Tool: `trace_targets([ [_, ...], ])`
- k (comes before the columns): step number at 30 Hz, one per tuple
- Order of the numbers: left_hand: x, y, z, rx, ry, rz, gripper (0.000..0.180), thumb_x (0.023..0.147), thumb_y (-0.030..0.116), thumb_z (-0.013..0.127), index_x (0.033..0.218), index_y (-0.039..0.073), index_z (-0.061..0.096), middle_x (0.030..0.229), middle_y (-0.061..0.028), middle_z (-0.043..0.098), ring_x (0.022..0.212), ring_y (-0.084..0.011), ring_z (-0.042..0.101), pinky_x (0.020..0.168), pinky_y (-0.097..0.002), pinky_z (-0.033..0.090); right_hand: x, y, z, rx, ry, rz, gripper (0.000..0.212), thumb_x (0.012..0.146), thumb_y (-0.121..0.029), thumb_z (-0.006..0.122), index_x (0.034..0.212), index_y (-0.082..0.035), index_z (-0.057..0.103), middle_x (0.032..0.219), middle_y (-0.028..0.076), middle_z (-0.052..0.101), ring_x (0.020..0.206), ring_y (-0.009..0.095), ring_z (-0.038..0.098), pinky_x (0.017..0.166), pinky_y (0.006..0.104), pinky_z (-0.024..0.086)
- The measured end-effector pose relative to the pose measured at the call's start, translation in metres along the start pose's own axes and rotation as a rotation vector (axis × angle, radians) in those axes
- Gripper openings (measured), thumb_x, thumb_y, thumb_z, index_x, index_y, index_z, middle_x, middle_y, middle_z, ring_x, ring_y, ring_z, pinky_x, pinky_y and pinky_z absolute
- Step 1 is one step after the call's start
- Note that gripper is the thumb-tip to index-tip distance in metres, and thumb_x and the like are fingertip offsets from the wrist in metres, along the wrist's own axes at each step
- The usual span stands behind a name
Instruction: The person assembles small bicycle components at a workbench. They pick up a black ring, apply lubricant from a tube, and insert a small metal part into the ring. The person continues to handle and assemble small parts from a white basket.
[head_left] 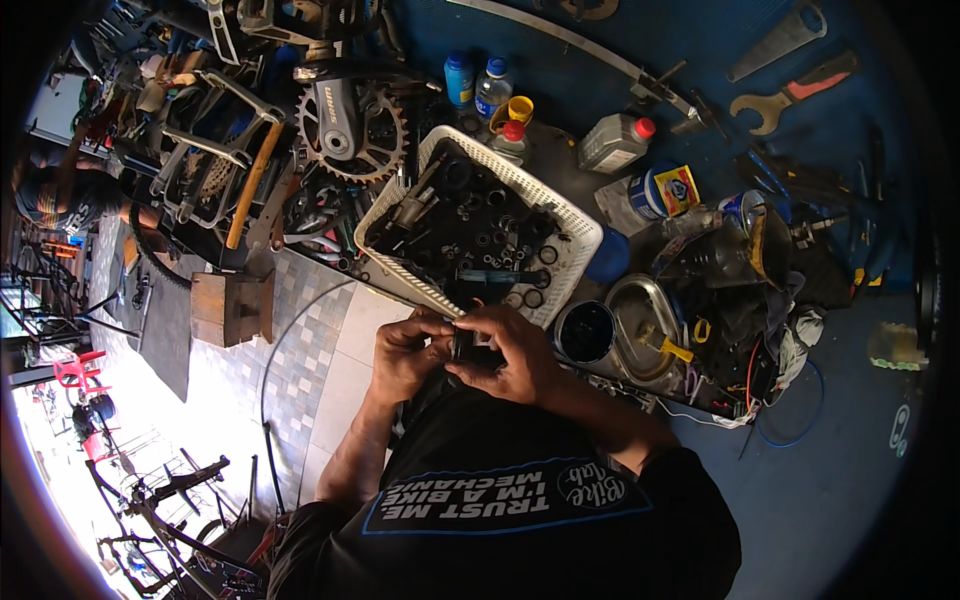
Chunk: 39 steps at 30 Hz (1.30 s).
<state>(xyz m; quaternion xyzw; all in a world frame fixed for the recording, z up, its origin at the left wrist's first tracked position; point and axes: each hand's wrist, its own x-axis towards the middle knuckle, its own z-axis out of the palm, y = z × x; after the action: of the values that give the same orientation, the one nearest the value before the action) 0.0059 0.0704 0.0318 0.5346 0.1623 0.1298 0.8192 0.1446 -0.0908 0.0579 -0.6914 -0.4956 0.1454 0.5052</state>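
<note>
— Well, pinched between left hand (405, 350) and right hand (505, 350): small dark part (462, 345), held just below white basket (575, 225).
— Probably light, stiff, maybe greasy; best gripped by outer edges.

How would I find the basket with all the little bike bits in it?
Look at the cluttered blue workbench, then just above the person's two hands. The white plastic basket sits there, tilted cornerwise, its lattice walls full of holes, holding small dark rings and bolts. Nothing else nearby is white and woven-looking; the round dark tin beside it is smaller and solid.
</note>
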Motion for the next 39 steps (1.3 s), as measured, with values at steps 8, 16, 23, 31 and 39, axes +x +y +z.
trace_targets([
  [8, 0.001, -0.003, -0.001, -0.006, -0.007, 0.035, 0.013, 0.090, -0.007, 0.075, 0.102, -0.003, 0.075, 0.104, -0.0072, 0.071, 0.096, -0.0140, 0.065, 0.090, -0.0278, 0.050, 0.002, -0.009, -0.003, 0.058, 0.008, 0.039, 0.068, 0.076, -0.024, 0.093, 0.134, -0.012, 0.058, 0.104, 0.007, 0.063, 0.078, 0.017, 0.062, 0.065, 0.0313, 0.054],
  [16, 0.003, 0.001, 0.002, -0.044, -0.020, 0.070, 0.012, 0.090, -0.004, 0.078, 0.101, -0.003, 0.074, 0.099, -0.0058, 0.068, 0.090, -0.0121, 0.063, 0.084, -0.0254, 0.050, -0.002, -0.012, -0.007, 0.156, -0.100, 0.206, 0.062, 0.082, -0.028, 0.087, 0.135, -0.013, 0.056, 0.118, 0.011, 0.063, 0.102, 0.031, 0.068, 0.077, 0.0409, 0.060],
  [23, 0.006, -0.003, -0.003, -0.008, -0.061, 0.103, 0.012, 0.091, -0.006, 0.075, 0.103, -0.002, 0.073, 0.100, -0.0061, 0.068, 0.089, -0.0108, 0.061, 0.082, -0.0256, 0.051, -0.005, -0.011, -0.003, 0.116, -0.070, 0.157, 0.063, 0.085, -0.030, 0.085, 0.136, -0.013, 0.053, 0.115, 0.012, 0.061, 0.096, 0.028, 0.067, 0.074, 0.0376, 0.061],
  [31, 0.006, -0.001, -0.007, -0.027, -0.084, 0.090, 0.013, 0.093, -0.008, 0.072, 0.105, -0.003, 0.072, 0.104, -0.0080, 0.069, 0.090, -0.0118, 0.063, 0.083, -0.0261, 0.053, -0.008, -0.009, 0.002, 0.070, -0.026, 0.129, 0.062, 0.084, -0.030, 0.085, 0.136, -0.014, 0.054, 0.115, 0.011, 0.061, 0.094, 0.029, 0.068, 0.073, 0.0384, 0.061],
  [39, 0.000, -0.001, -0.009, 0.012, -0.068, 0.045, 0.014, 0.092, -0.010, 0.070, 0.104, -0.004, 0.072, 0.103, -0.0077, 0.068, 0.091, -0.0119, 0.063, 0.084, -0.0255, 0.052, -0.011, -0.009, 0.005, 0.031, -0.058, 0.135, 0.063, 0.084, -0.031, 0.085, 0.136, -0.014, 0.054, 0.115, 0.010, 0.061, 0.095, 0.029, 0.067, 0.073, 0.0387, 0.061],
])
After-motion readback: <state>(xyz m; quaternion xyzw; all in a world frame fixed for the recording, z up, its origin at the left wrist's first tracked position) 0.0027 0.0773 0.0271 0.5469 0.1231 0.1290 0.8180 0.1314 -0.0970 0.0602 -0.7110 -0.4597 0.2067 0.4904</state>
